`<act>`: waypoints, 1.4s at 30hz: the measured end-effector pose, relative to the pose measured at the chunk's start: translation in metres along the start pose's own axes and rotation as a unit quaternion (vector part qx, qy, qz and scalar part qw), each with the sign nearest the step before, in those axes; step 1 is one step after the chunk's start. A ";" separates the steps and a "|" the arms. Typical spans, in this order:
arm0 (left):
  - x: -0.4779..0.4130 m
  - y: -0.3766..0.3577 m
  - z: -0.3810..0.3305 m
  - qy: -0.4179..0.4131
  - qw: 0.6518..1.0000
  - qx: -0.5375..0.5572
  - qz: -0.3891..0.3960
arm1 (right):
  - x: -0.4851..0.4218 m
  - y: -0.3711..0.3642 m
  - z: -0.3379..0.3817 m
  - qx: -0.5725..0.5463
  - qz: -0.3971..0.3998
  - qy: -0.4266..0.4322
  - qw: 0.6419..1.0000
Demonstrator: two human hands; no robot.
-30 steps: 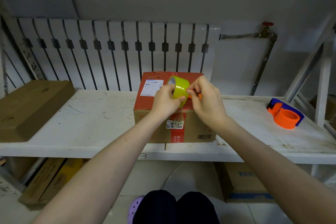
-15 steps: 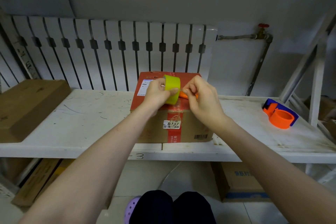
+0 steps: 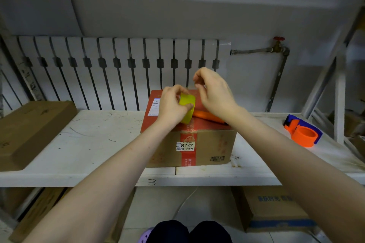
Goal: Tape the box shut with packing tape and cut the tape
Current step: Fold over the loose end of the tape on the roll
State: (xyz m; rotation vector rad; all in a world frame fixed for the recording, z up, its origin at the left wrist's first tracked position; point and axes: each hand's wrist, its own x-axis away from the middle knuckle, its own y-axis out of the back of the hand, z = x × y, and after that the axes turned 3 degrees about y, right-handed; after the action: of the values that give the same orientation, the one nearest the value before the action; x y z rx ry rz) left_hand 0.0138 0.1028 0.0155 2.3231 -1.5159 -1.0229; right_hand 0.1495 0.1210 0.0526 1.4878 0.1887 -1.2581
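Observation:
A cardboard box point(image 3: 215, 148) with a red top and a red strip down its front stands on the white shelf point(image 3: 94, 144). My left hand point(image 3: 170, 104) grips a yellow-green roll of packing tape point(image 3: 187, 107) just above the box top. My right hand point(image 3: 212, 90) is raised above and behind the roll, its fingertips pinched on a clear strip of tape pulled up from the roll. An orange-handled cutter point(image 3: 209, 116) lies on the box top under my right wrist.
An orange and blue tape dispenser point(image 3: 303, 131) sits on the shelf at the right. A flat brown box point(image 3: 29, 130) lies at the left. A white radiator point(image 3: 122, 69) stands behind. More boxes point(image 3: 272, 207) stand on the floor below.
My right hand rose up and away from the roll, drawing out a length of tape. The orange cutter now lies on the box top. The left hand still holds the roll.

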 end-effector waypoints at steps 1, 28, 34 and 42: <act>-0.001 0.000 0.000 0.003 1.000 0.003 -0.009 | -0.001 0.001 0.001 0.004 0.002 0.004 1.000; -0.012 0.018 -0.008 0.020 0.984 0.165 -0.061 | 0.003 -0.006 0.000 -0.251 -0.145 -0.252 0.923; -0.014 0.022 -0.011 0.000 0.985 0.166 -0.048 | 0.010 -0.021 -0.005 -0.337 0.009 -0.280 0.899; -0.006 0.023 -0.007 0.017 0.983 0.182 -0.028 | 0.006 -0.028 -0.002 -0.353 -0.052 -0.285 0.890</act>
State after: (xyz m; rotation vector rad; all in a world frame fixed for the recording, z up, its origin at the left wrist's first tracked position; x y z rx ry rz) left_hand -0.0001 0.0962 0.0344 2.6207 -1.7591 -0.7627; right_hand 0.1339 0.1301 0.0303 0.4607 0.2955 -1.4513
